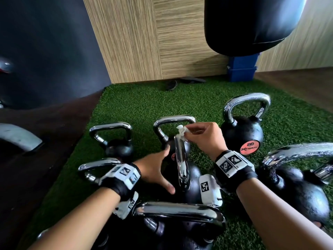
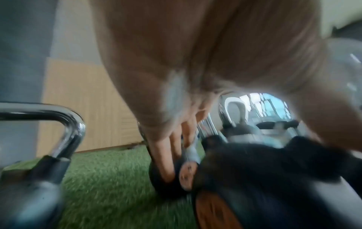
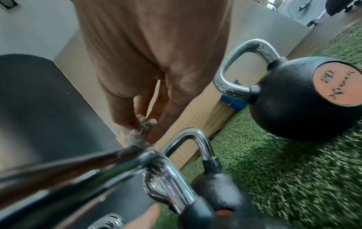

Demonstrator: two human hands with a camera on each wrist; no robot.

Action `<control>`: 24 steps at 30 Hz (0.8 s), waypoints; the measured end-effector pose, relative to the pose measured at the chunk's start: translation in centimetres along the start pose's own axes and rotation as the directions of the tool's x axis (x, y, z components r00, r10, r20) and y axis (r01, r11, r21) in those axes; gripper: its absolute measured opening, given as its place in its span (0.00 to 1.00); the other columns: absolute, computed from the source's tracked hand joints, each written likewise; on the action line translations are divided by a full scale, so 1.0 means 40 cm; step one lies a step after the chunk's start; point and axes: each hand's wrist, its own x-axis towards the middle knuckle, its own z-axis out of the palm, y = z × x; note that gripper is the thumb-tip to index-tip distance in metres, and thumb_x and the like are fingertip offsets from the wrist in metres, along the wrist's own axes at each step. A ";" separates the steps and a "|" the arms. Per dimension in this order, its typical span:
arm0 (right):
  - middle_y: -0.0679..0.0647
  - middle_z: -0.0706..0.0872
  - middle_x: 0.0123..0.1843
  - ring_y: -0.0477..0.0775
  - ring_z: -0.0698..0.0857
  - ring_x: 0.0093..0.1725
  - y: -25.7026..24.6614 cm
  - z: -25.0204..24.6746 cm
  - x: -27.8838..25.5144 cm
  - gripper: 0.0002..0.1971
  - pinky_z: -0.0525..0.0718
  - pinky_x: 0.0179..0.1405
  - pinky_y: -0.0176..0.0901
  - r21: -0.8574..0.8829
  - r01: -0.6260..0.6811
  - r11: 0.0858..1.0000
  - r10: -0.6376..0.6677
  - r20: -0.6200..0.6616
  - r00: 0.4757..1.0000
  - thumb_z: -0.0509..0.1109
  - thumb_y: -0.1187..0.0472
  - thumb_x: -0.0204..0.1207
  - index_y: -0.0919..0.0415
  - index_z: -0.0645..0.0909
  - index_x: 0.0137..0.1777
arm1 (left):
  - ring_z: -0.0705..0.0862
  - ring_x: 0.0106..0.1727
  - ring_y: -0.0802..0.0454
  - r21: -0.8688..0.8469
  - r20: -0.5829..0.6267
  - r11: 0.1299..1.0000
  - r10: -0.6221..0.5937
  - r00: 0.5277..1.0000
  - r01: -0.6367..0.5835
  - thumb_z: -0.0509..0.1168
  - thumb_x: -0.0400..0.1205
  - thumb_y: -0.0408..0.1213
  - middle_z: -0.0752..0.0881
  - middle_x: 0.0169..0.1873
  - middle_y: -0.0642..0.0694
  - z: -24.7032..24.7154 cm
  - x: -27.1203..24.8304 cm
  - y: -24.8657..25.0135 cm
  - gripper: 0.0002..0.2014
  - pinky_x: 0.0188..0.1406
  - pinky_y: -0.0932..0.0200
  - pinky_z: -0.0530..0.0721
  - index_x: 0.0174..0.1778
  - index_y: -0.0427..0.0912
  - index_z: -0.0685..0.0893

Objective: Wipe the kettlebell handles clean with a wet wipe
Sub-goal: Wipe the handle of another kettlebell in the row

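Pinching a crumpled wet wipe (image 1: 182,133) in its fingertips, the right hand (image 1: 205,138) presses it to the far end of the chrome handle (image 1: 181,159) of the central kettlebell (image 1: 193,179). The left hand (image 1: 153,170), fingers spread, steadies that kettlebell's black body. Wiping looks underway; next, likely dragging the wipe along the bar. Other kettlebells crowd the green turf (image 1: 137,103).

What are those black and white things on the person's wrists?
Both forearms are bare, with no sleeves. Each wrist wears a black wrap band holding white blocks printed with square black-and-white code patterns: one on the left wrist, one on the right wrist. A further white block with the same kind of code hangs below each wrist. The left hand and right hand wear no gloves or rings.
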 end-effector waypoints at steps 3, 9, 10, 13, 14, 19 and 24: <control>0.47 0.94 0.41 0.48 0.93 0.42 0.060 0.005 0.003 0.11 0.93 0.48 0.47 -0.028 -0.164 0.986 0.164 -0.025 0.986 0.85 0.58 0.66 0.53 0.94 0.49 | 0.62 0.87 0.52 0.030 -0.002 0.994 0.104 0.995 -0.104 0.82 0.53 0.72 0.58 0.89 0.46 0.098 0.036 0.006 0.78 0.87 0.49 0.65 0.90 0.48 0.42; 0.50 0.94 0.40 0.51 0.94 0.43 0.144 0.034 0.006 0.10 0.93 0.51 0.53 -0.051 -0.298 0.953 0.298 -0.017 0.955 0.84 0.63 0.66 0.55 0.94 0.47 | 0.64 0.83 0.50 0.114 -0.214 0.950 0.310 0.927 -0.291 0.76 0.66 0.67 0.63 0.82 0.48 0.149 0.073 0.011 0.59 0.85 0.60 0.63 0.86 0.39 0.58; 0.51 0.94 0.40 0.52 0.94 0.43 0.151 0.042 0.004 0.09 0.93 0.51 0.53 -0.039 -0.319 0.947 0.319 -0.014 0.948 0.84 0.64 0.66 0.56 0.94 0.47 | 0.64 0.82 0.50 0.126 -0.228 0.940 0.338 0.913 -0.317 0.77 0.67 0.63 0.64 0.81 0.46 0.147 0.075 0.011 0.57 0.85 0.64 0.60 0.85 0.36 0.60; 0.60 0.94 0.42 0.58 0.94 0.43 0.166 0.067 -0.009 0.10 0.93 0.50 0.57 0.078 -0.394 0.916 0.394 0.025 0.919 0.84 0.68 0.68 0.64 0.92 0.50 | 0.75 0.69 0.55 0.020 -0.202 0.931 0.360 0.911 -0.364 0.82 0.68 0.49 0.78 0.64 0.53 0.133 0.080 0.008 0.41 0.76 0.71 0.67 0.74 0.38 0.73; 0.63 0.94 0.44 0.59 0.94 0.42 0.172 0.071 -0.014 0.11 0.93 0.50 0.58 0.104 -0.405 0.908 0.404 0.031 0.914 0.83 0.69 0.69 0.66 0.92 0.52 | 0.77 0.62 0.59 0.019 -0.186 0.926 0.375 0.908 -0.378 0.83 0.68 0.45 0.79 0.56 0.59 0.128 0.079 0.003 0.32 0.72 0.72 0.70 0.66 0.44 0.78; 0.57 0.94 0.35 0.51 0.92 0.33 0.186 0.059 -0.028 0.05 0.94 0.42 0.50 -0.047 -0.386 0.921 0.388 0.038 0.921 0.84 0.62 0.69 0.59 0.94 0.44 | 0.80 0.63 0.54 -0.001 -0.121 0.934 0.356 0.927 -0.358 0.85 0.69 0.44 0.78 0.58 0.54 0.116 0.072 -0.006 0.32 0.70 0.67 0.74 0.66 0.42 0.81; 0.37 0.87 0.28 0.27 0.84 0.27 0.155 0.058 0.001 0.04 0.80 0.29 0.19 -0.153 -0.174 0.973 0.171 -0.033 0.985 0.83 0.59 0.71 0.54 0.94 0.45 | 0.77 0.69 0.58 0.038 -0.160 0.944 0.329 0.930 -0.328 0.87 0.61 0.57 0.79 0.67 0.53 0.127 0.073 -0.002 0.44 0.72 0.73 0.70 0.69 0.45 0.77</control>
